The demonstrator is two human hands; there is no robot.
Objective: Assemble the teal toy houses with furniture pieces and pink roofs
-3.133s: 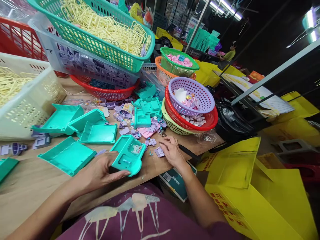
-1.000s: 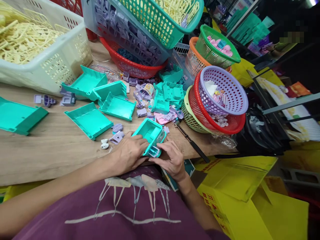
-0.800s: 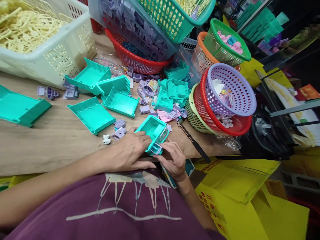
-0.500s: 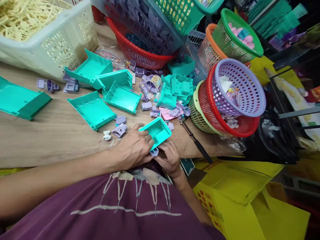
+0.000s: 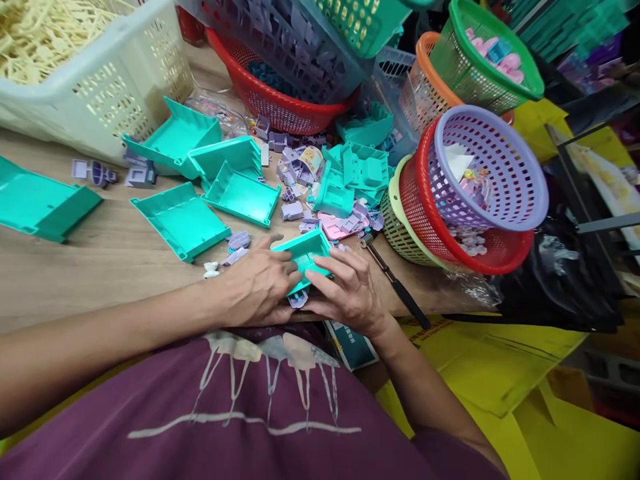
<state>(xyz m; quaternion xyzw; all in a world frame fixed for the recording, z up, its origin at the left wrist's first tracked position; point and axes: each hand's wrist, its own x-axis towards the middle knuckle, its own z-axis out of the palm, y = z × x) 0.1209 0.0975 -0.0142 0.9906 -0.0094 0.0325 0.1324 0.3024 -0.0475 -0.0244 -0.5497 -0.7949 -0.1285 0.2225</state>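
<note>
A small teal plastic tray is held at the table's front edge between my two hands. My left hand grips its left side, the fingers curled over the rim. My right hand has its fingers bent over the right side, touching the tray. A lilac plastic part shows at the tray's near end, between the hands; how it joins the tray I cannot tell. Beside my left hand lie lilac pieces and a small white piece. Behind the tray are a pink plate and lilac parts.
Larger teal panels lie at the left and middle. A black-handled hammer rests to the right, by stacked baskets, the top one lilac. A white crate and a red basket stand behind. Yellow cardboard is below right.
My right hand has risen from beneath the tray's near end to its right side, its fingers now over the rim. The tray has shifted slightly left and lies lower.
</note>
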